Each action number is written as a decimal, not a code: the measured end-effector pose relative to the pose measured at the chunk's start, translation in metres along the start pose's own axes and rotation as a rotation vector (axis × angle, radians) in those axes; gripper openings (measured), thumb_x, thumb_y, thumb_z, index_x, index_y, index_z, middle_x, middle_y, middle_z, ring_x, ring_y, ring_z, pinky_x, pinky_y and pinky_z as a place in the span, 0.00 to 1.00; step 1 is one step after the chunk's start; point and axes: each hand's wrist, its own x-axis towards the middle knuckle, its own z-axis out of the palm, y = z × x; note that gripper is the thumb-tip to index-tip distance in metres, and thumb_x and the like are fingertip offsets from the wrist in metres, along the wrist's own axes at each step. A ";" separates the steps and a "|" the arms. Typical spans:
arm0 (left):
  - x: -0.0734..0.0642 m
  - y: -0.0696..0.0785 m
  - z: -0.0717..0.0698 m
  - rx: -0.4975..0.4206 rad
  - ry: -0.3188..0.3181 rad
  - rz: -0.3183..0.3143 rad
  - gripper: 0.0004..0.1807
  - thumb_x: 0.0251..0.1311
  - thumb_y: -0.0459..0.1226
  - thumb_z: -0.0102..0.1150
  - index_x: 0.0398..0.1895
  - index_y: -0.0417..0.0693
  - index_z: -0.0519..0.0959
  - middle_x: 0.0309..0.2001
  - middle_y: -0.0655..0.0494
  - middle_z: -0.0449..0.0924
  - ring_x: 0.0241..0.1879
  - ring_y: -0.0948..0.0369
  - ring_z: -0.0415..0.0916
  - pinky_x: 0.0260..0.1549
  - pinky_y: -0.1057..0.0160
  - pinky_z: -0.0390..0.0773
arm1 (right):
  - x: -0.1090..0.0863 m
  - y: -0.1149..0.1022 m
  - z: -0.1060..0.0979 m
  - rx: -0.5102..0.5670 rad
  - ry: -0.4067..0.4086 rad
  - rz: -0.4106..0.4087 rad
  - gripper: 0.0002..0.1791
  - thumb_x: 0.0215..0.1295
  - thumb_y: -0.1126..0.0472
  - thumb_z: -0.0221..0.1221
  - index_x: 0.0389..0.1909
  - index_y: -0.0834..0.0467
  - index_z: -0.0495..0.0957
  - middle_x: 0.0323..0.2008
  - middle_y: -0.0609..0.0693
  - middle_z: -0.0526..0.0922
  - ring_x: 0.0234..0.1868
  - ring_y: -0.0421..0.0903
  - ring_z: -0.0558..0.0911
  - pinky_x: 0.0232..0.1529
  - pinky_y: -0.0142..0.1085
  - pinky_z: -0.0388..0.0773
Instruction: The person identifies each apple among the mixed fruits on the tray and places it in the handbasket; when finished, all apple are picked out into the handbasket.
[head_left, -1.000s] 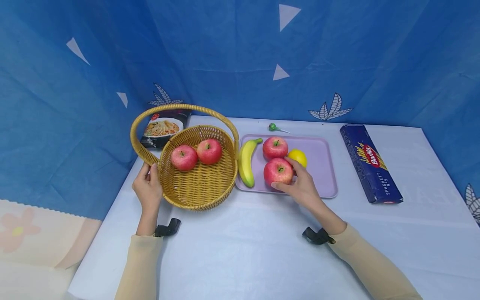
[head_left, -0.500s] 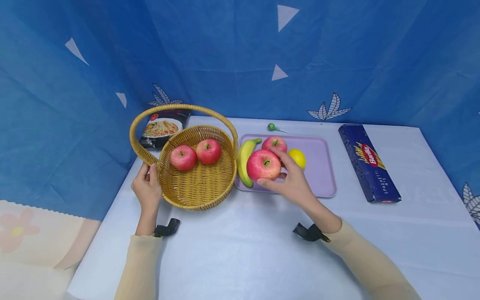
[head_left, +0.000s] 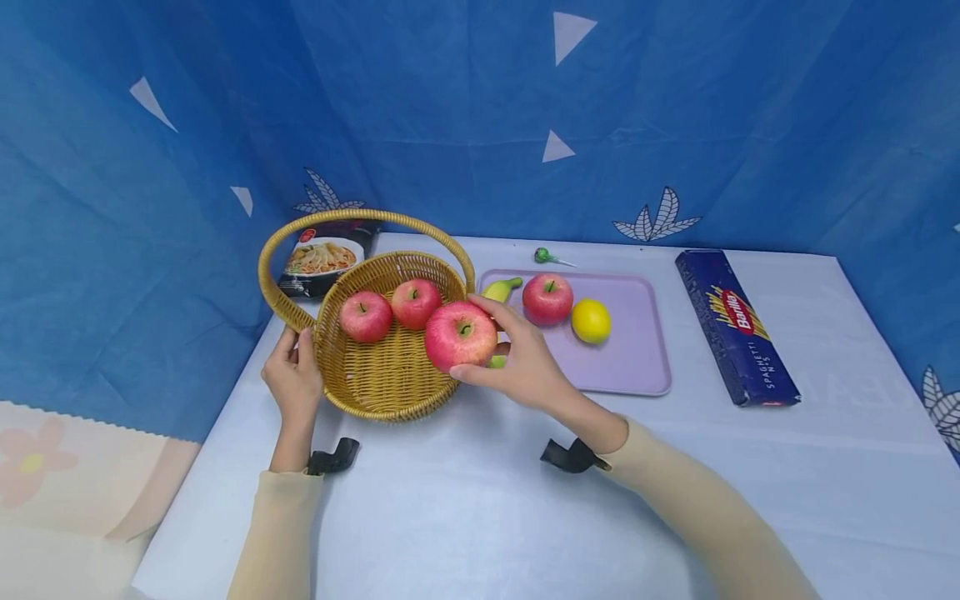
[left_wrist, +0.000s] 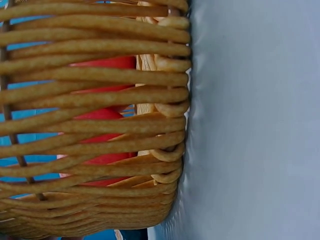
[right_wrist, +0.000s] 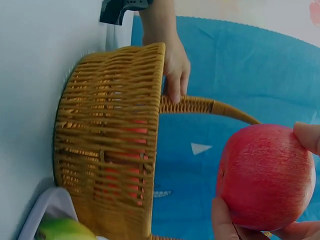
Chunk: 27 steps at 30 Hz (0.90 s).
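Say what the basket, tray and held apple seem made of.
Basket: rattan or plastic imitation, slightly glossy, judging by its woven strands. Tray: probably smooth plastic, given its even lilac color and rounded corners. Held apple: fine streaks, soft sheen; real fruit or a model, unclear.

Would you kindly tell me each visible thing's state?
Left hand: holding basket handle near its base
Right hand: holding apple aloft
Basket: upright, two apples inside
Tray: flat, bearing another apple and lemon
Banana: partly hidden
Spaghetti box: lying flat
Lollipop: lying down
Noodle packet: partly behind basket
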 end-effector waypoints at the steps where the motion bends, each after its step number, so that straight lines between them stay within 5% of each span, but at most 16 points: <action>1: 0.000 0.000 0.000 0.004 0.000 -0.005 0.17 0.72 0.42 0.51 0.52 0.41 0.81 0.50 0.44 0.84 0.39 0.78 0.74 0.33 0.87 0.71 | 0.002 0.000 0.004 -0.001 -0.010 -0.005 0.47 0.50 0.59 0.73 0.71 0.55 0.62 0.64 0.51 0.72 0.56 0.48 0.77 0.48 0.39 0.83; 9: 0.000 -0.001 0.000 0.023 -0.006 -0.020 0.19 0.72 0.44 0.50 0.55 0.42 0.81 0.53 0.46 0.83 0.48 0.56 0.81 0.36 0.86 0.72 | 0.019 0.001 0.033 -0.113 -0.055 -0.039 0.46 0.49 0.52 0.74 0.69 0.52 0.65 0.61 0.48 0.73 0.55 0.44 0.75 0.50 0.41 0.81; 18: 0.000 -0.003 0.000 -0.014 -0.002 -0.006 0.18 0.72 0.43 0.51 0.54 0.41 0.81 0.50 0.43 0.84 0.36 0.81 0.74 0.31 0.88 0.71 | 0.038 0.004 0.062 -0.218 -0.089 -0.014 0.47 0.46 0.49 0.74 0.68 0.53 0.66 0.63 0.51 0.74 0.61 0.50 0.75 0.59 0.49 0.75; 27: 0.001 -0.002 0.000 -0.007 0.004 0.014 0.18 0.72 0.43 0.51 0.52 0.40 0.81 0.49 0.42 0.84 0.35 0.83 0.72 0.31 0.88 0.71 | 0.052 0.015 0.086 -0.295 -0.127 0.031 0.46 0.46 0.47 0.75 0.67 0.52 0.66 0.64 0.49 0.73 0.62 0.48 0.73 0.62 0.45 0.74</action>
